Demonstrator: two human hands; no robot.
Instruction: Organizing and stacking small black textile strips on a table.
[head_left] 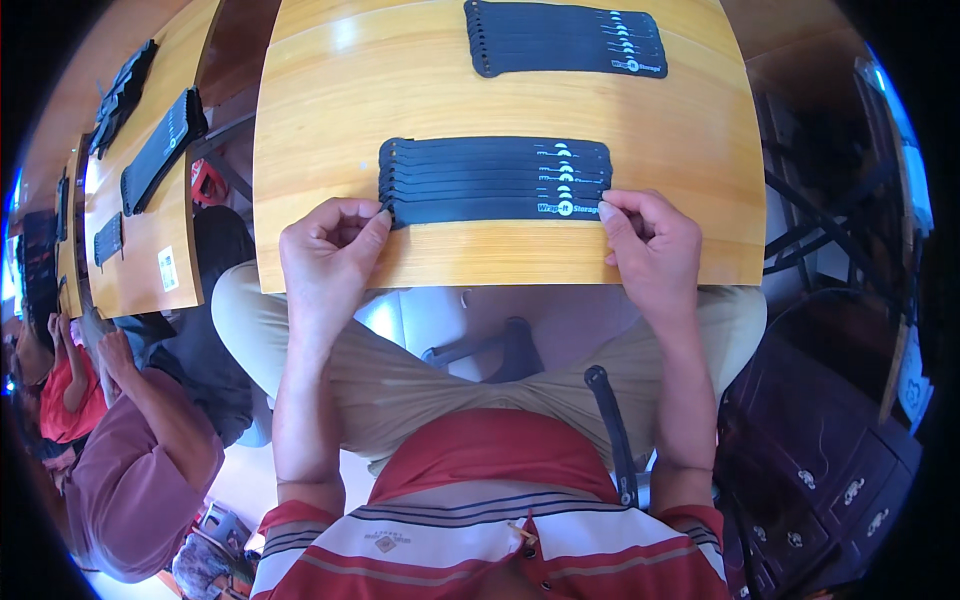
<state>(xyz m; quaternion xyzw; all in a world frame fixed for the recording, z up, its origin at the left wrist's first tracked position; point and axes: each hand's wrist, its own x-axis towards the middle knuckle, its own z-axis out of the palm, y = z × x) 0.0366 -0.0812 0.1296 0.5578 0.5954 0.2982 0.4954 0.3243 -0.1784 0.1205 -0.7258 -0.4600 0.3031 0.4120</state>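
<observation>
Overlapping black storage straps (480, 165) lie in a fanned row on the wooden table (330, 110), with eyelet ends at the left and pale printed marks near the right. My left hand (335, 240) pinches the left end of the nearest strap (470, 208) between thumb and forefinger. At that strap's other end, my right hand (652, 235) grips the corner with its thumb on top. The nearest strap lies flat along the front of the row. A single loose black strap (612, 430) rests over my lap, its eyelet end toward the table.
Farther back on the table is a second fanned row of black straps (565, 38). To the left, another table (135, 265) holds more strap bundles (160, 150), and a person in a mauve shirt (145, 470) sits beside it. A dark drawer cabinet (810, 450) stands at my right.
</observation>
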